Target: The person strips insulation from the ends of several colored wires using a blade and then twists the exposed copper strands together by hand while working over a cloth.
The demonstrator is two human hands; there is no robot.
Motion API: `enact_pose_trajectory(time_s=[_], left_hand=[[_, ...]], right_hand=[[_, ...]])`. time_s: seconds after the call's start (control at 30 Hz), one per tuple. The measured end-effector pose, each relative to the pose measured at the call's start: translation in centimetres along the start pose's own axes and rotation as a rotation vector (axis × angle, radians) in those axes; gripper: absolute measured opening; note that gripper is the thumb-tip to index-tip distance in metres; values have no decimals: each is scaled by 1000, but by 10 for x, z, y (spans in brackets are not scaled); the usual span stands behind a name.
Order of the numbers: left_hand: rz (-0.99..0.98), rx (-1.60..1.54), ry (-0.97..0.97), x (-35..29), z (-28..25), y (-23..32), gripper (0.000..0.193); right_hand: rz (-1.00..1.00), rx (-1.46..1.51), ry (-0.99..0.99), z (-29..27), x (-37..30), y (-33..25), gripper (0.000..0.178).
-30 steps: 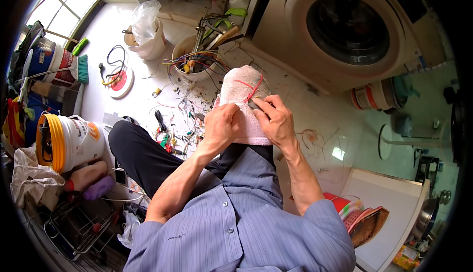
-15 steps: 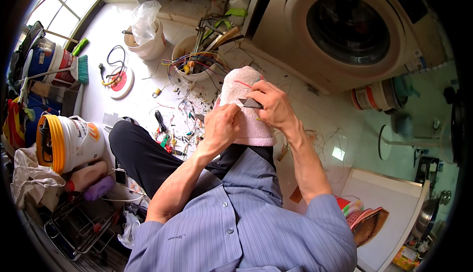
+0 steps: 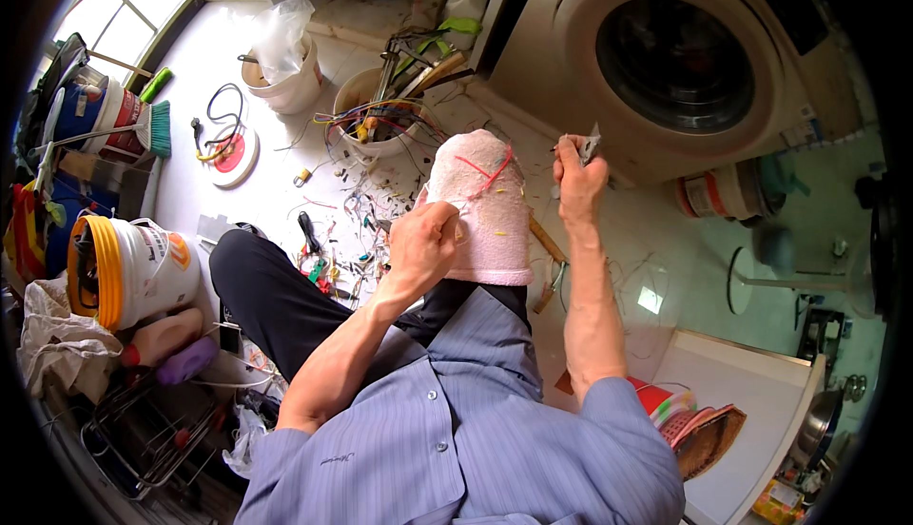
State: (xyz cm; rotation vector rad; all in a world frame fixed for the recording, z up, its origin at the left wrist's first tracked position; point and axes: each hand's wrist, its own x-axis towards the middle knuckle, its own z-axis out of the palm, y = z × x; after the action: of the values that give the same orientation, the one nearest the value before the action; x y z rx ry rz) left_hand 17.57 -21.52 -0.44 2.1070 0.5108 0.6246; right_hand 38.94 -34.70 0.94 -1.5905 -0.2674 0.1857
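A pink towel (image 3: 490, 221) lies draped over my leg, with red wire (image 3: 487, 178) and small yellow bits on it. Resting on the towel's left side, my left hand (image 3: 424, 243) is closed, fingers pinched together; whatever they hold is hidden. My right hand (image 3: 580, 175) is raised to the right of the towel, apart from it, gripping a small grey blade (image 3: 591, 147) with its pointed tip up. Scattered on the floor left of the towel are several wire scraps (image 3: 366, 225) and small coloured pieces.
Beyond the towel stands a bucket (image 3: 361, 145) of tools and wires; another white bucket (image 3: 295, 92) holds a plastic bag. A washing machine (image 3: 571, 68) is at the far right. Left are a white-and-yellow bucket (image 3: 162, 273) and a broom (image 3: 159, 132). A wooden-handled tool (image 3: 545, 238) lies right of the towel.
My right hand has moved off the towel, up and to the right, taking the blade with it. More of the red wire now shows. My left hand stays nearly in place.
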Motion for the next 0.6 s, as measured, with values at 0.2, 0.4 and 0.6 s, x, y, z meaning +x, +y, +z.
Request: enact_pose_trajectory(time_s=[0.2,0.4,0.6], left_hand=[[248,224,103,5,0,0,4],[496,408,95,9,-6,3,21],[555,461,33,9,-14,6,24]], right_hand=[[-49,-328,-588,19,-29,-42,8],[-485,-607,-951,35,-14,-35,20],[-420,-785,-1217,48,1,-41,17]])
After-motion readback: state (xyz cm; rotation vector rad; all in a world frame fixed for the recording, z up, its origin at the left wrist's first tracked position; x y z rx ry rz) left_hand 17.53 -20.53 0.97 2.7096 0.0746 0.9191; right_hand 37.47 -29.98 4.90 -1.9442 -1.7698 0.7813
